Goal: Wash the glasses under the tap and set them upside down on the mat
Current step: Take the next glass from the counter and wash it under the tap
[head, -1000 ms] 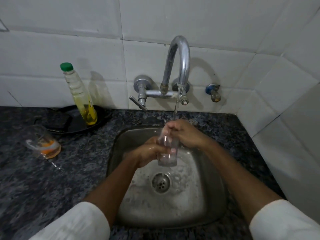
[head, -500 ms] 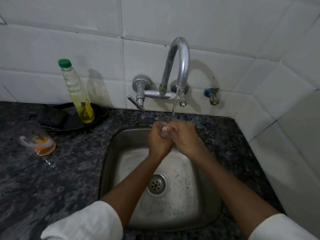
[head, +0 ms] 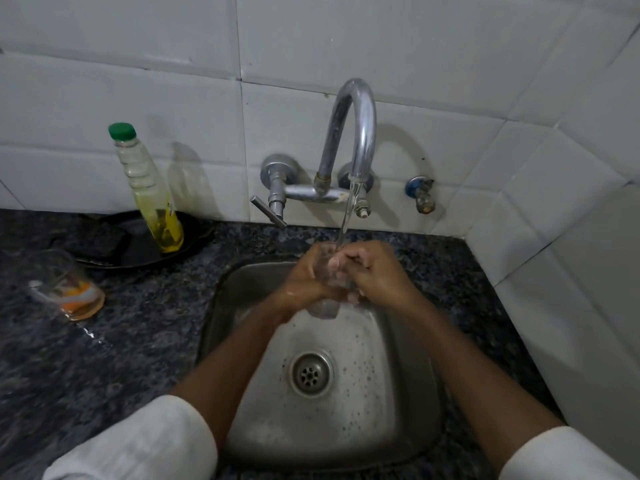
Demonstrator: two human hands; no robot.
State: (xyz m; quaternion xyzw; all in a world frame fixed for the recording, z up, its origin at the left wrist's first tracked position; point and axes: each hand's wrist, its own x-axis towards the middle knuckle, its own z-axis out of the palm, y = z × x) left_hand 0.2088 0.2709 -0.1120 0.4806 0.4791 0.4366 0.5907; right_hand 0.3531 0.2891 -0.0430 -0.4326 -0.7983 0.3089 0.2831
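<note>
The bench [head: 104, 358] is dark grey stone, speckled black and pale. The wall tiles [head: 138, 98] are plain white with grey joints. The sink [head: 408, 393] and tap [head: 360, 133] are dull silver steel. The bottle [head: 149, 188] is clear with a green cap and yellow liquid low down, standing on a black plate [head: 114, 251]. The glass on the bench [head: 65, 285] is clear with orange and white markings. The glass under the tap [head: 325, 306] is clear. Both sleeves [head: 138, 448] are white.

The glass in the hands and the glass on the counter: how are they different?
The held glass is gripped by both hands, left hand and right hand, under the running tap, over the sink. The counter glass stands untouched on the counter, with an orange band. Both are clear.
</note>
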